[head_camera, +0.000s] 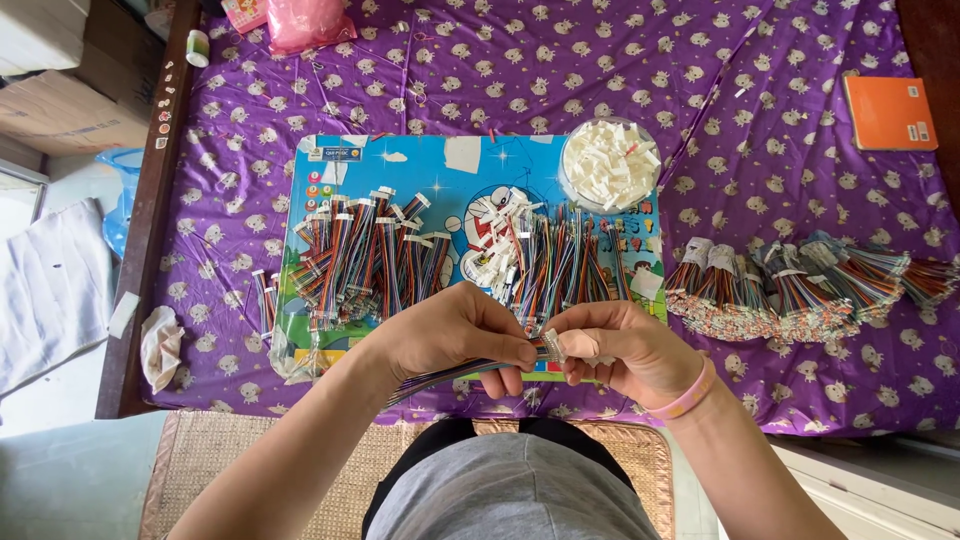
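Multicoloured wire bundle — between both hands' fingers

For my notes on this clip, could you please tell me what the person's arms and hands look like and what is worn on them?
Both forearms are bare, with no sleeves reaching them and no gloves. The right hand has a pink wristband around its wrist. The left hand wears nothing that I can see: no ring, watch or band.

Both hands together, fingertips pinched, forearms converging

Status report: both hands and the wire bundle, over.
Left hand grips multicoloured wire bundle. Right hand pinches its connector end. Loose wire piles on blue mat beyond; nothing between hands.
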